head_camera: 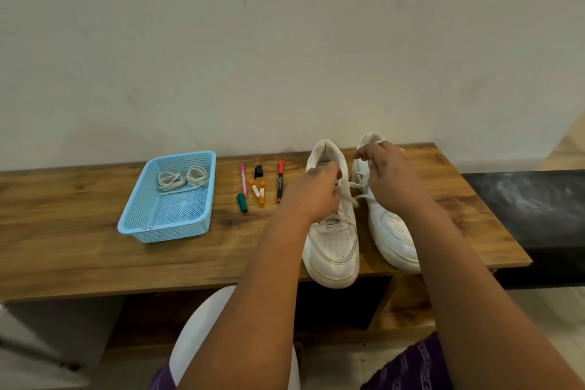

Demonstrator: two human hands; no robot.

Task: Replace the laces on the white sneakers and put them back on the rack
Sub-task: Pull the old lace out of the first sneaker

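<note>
Left hand pinches the lace over the left sneaker's eyelets, fingers curled. Right hand grips the same lace, fingers curled, raised above the right sneaker. Both sneakers stand on the wooden bench. Left of the sneakers: markers, then a blue basket holding coiled laces.

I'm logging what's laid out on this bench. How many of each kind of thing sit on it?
White sneakers: 2
Blue basket: 1
Lace bundles in the basket: 2
Pens and markers: 3
Loose black cap: 1
Small orange-capped tubes: 2
Total: 11
</note>
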